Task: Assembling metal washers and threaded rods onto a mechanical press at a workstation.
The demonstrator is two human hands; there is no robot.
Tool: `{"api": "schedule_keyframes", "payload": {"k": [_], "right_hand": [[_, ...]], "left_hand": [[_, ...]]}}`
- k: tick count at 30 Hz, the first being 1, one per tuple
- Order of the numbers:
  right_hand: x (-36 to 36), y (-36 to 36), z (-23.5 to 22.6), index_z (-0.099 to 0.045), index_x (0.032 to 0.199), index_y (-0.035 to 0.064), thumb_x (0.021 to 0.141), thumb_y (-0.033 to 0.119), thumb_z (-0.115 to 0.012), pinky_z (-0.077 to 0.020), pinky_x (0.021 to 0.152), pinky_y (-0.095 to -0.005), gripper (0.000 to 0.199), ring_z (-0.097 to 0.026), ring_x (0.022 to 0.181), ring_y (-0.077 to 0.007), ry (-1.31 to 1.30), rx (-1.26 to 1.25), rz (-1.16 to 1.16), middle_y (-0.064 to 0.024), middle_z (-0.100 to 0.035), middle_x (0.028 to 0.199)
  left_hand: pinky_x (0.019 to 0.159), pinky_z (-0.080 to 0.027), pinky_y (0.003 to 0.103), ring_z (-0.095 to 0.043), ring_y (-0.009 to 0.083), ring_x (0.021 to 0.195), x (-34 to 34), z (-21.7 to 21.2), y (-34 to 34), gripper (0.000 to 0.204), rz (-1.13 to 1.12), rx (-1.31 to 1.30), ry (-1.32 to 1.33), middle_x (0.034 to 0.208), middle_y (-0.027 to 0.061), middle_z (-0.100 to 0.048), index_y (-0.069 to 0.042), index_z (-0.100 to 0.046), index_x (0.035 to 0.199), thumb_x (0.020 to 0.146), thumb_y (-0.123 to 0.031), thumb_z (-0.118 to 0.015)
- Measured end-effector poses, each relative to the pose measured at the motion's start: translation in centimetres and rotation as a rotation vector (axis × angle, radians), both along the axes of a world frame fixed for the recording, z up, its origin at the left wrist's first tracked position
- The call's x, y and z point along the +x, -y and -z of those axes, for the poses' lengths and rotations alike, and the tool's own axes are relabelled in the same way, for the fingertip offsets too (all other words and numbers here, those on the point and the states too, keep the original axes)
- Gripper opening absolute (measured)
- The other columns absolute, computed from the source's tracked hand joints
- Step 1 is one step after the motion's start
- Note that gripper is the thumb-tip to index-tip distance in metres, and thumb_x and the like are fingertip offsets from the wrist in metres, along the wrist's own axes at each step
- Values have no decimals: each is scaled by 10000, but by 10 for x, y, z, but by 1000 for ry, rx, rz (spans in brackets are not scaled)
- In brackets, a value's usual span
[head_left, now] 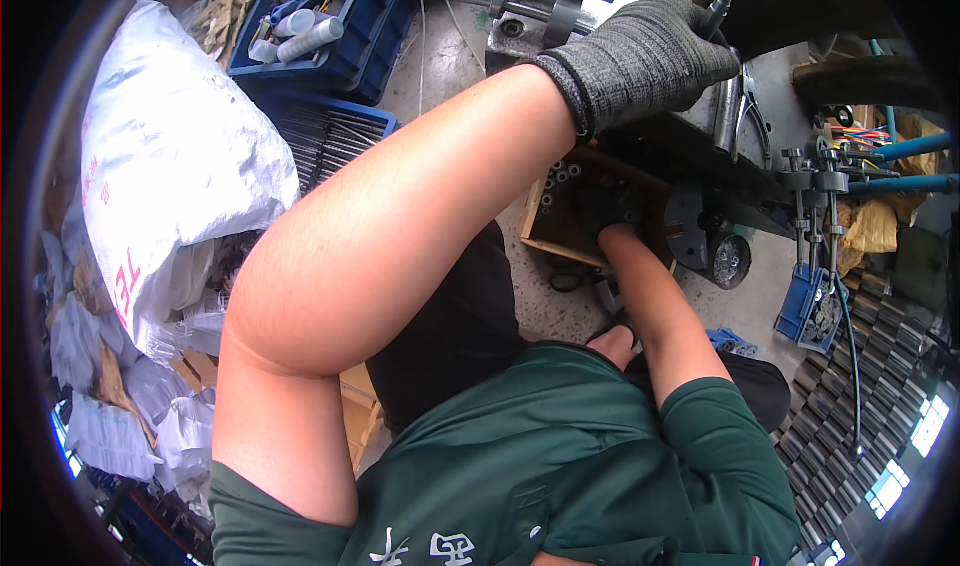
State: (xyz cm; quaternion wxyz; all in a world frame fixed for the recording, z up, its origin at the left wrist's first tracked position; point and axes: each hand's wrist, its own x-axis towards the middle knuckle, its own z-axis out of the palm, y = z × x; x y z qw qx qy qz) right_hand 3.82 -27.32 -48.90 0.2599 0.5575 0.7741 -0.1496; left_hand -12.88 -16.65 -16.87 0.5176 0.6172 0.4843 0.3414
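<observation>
Left hand [640, 61], grey glove, fingers curled over a metal rod [722, 6] at the machine [720, 176]. Right hand [603, 206], dark glove, is down in the wooden box [560, 228] of small cylinders [560, 178], below the left; can't tell whether it grips one. Judgement: steady the rod, pick one cylinder cleanly, keep the elbow clear of the box rim.

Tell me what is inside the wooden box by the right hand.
The wooden box holds small dark cylindrical parts standing on end. The gloved right hand reaches in and covers the middle; the far side lies under the machine, hidden.
</observation>
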Motion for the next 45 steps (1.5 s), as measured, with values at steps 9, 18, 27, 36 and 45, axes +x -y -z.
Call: {"api": "schedule_keyframes", "payload": {"k": [9, 18, 27, 36, 45], "right_hand": [[-10, 11, -33, -656, 1328, 62, 1011, 375, -483, -397, 1135, -390, 478, -548, 1332, -289, -403, -253, -22, -186, -619, 1377], [3, 23, 5, -701, 1260, 54, 975, 389, -541, -440, 1078, -380, 468, -613, 1249, -292, -477, -160, 48, -187, -665, 1309], [-10, 15, -160, -724, 1223, 84, 902, 417, -628, -470, 1034, -429, 472, -648, 1174, -351, -376, -216, -100, -218, -668, 1276], [21, 2, -320, -745, 986, 44, 730, 182, -721, -579, 829, -473, 291, -693, 940, -411, -431, -22, -358, -244, -643, 1083], [18, -111, -372, -758, 1028, 62, 719, 174, -699, -550, 902, -452, 333, -696, 967, -387, -334, 360, -305, -233, -693, 1010]], "left_hand": [[772, -580, 330, -718, 191, 723, -12, -1, 1, 434, 15, 10, 3, 807, 100, -723, -42, -741, 1069, 888, -436, -725], [913, -556, 444, -722, 351, 930, -8, -1, 6, 514, -22, 195, -250, 903, 213, -729, -19, -730, 1055, 891, -500, -650], [965, -526, 457, -662, 373, 1053, -8, -19, 13, 356, 3, 447, -589, 1103, 223, -635, -11, -689, 1086, 802, -222, -719], [806, -577, 345, -708, 190, 850, -23, -11, 13, 399, 53, 15, -216, 904, 143, -726, 13, -648, 1118, 815, -234, -730], [735, -575, 366, -702, 223, 872, -31, -41, 28, 435, -5, -297, 817, 1055, 161, -723, -25, -633, 1130, 995, -439, -630]]}}
